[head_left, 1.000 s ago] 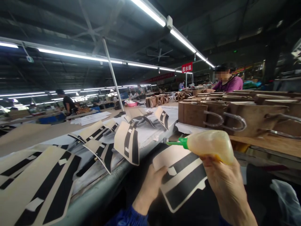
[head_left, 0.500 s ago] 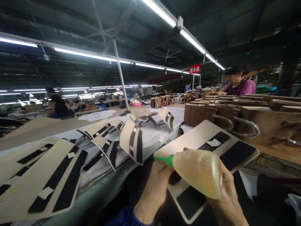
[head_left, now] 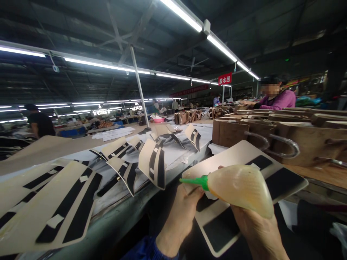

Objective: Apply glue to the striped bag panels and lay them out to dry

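My left hand [head_left: 181,213] grips the near left edge of a beige panel with black strips [head_left: 282,177], holding it tilted over my lap. My right hand [head_left: 257,234] is wrapped round a soft yellowish glue bottle [head_left: 241,189]. The bottle's green nozzle [head_left: 193,180] points left and rests at the panel's upper left corner, just above my left thumb. The bottle hides the middle of the panel.
Several more beige-and-black panels [head_left: 151,162] lie spread along the long table [head_left: 114,220] to my left. Wooden blocks with metal handles [head_left: 271,139] are stacked at the right. A person in purple [head_left: 276,99] works behind them; another person [head_left: 40,122] stands far left.
The panel has swung up from lying low before me to a tilted position, and the bottle has dropped so its nozzle meets the panel's upper left corner.
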{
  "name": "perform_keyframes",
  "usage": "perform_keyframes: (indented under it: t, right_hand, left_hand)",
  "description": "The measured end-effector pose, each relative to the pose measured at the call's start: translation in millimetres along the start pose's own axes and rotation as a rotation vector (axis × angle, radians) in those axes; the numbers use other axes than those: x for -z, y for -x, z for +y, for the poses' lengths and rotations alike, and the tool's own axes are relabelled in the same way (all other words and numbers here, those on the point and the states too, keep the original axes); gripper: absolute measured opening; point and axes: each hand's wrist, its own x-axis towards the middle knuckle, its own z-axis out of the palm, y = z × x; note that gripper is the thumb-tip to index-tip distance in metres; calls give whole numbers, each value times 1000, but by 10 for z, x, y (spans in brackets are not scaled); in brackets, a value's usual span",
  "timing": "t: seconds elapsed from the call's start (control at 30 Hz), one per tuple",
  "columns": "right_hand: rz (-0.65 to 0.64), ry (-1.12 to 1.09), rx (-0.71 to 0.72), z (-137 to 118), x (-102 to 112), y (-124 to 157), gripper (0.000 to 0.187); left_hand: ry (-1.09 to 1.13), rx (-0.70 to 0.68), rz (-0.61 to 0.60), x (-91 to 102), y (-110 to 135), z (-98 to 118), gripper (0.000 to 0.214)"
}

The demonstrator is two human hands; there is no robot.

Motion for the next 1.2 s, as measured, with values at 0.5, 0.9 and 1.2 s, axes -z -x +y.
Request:
perform_keyframes:
  t: [0.5, 0.9, 1.2]
  right_hand:
    - [301, 362, 339, 0, 76, -35, 40]
    - [6, 146, 166, -30, 60, -30, 44]
    - [406, 260, 227, -105, 189, -253, 46]
  left_hand:
    - [-85, 0, 183, 74, 35, -44, 33]
    - [-111, -88, 117, 114, 29, -57, 26]
    - [-540, 60, 226, 462, 190, -60, 44]
